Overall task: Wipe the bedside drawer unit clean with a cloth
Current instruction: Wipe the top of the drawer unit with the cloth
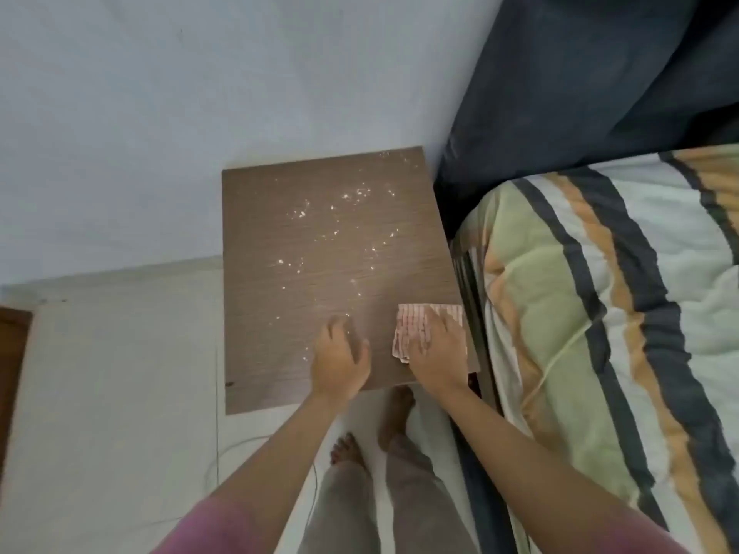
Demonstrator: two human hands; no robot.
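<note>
Cloth (416, 327) under flat right hand (436, 353); left hand (340, 359) cupped on drawer unit (280, 273).

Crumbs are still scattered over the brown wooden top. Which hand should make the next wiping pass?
Probably the right hand: it already rests flat on the pink-and-white patterned cloth at the near right corner of the brown wooden unit top. The left hand is bare, beside the white crumbs.
</note>
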